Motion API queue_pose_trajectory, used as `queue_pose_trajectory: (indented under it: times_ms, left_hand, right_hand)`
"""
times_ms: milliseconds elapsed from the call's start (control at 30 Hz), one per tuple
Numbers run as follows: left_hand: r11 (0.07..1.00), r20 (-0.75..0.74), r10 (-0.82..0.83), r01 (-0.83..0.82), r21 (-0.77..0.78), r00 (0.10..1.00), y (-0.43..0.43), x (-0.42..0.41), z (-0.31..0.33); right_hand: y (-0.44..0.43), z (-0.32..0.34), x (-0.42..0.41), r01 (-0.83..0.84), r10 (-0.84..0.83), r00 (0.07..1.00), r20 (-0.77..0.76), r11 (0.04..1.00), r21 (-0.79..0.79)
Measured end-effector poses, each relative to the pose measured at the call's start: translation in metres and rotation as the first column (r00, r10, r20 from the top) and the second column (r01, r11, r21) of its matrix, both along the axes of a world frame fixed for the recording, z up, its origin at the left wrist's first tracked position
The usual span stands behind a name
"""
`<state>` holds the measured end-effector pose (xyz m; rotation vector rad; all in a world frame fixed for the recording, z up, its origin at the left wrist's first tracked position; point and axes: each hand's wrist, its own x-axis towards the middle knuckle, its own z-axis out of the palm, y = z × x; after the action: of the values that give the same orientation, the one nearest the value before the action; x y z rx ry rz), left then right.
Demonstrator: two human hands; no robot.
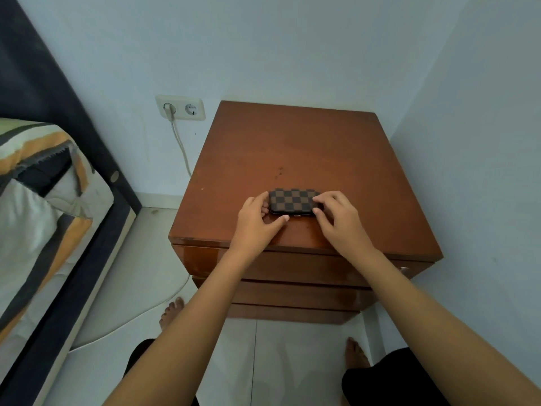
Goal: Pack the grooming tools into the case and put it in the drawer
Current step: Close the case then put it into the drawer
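Two bare feet on the pale floor (pixel 292 361), dark knees on each side. Both arms stretched out over the brown nightstand. Three drawers (pixel 292 271) stacked on its front, all pushed shut, with a small knob (pixel 405 270) just showing at the right of the top one. Left hand (pixel 257 221) curled around the left end of the checkered case (pixel 292 200), thumb flat on the tabletop (pixel 292 148) by its front edge. Right hand (pixel 336 212) clamped on the right end, fingers on top, thumb at the front. Case closed and lying flat near the front of the tabletop. No loose grooming tools anywhere, so packing looks done. Probably the closing or picking-up step now. Next: lift the case with one hand, pull a drawer open with the other, set the case inside, push the drawer shut. Farther back, a wall socket (pixel 180 108) with a white cord, and a striped bed (pixel 44 186) at the left.
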<state>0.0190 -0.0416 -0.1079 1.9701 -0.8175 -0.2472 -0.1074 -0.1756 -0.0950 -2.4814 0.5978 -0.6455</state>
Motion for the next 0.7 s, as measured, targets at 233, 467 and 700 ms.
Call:
queue_pose_trajectory:
  times_ms: [233,467,700]
  left_hand:
    - [0.991,0.136,-0.019,0.001,0.134,0.991,-0.011,0.0,-0.005]
    - [0.973,0.328,-0.001,-0.074,0.218,0.945,-0.015,-0.003,-0.013]
    - [0.945,0.15,-0.112,0.058,0.323,0.982,-0.007,0.005,0.007]
  right_hand:
    - [0.001,-0.007,0.022,0.125,-0.105,0.982,-0.154,0.984,0.127]
    - [0.0,-0.013,0.026,0.126,-0.103,0.965,-0.241,0.988,0.086]
    - [0.001,0.0,0.016,0.157,-0.105,0.937,-0.333,0.979,0.133]
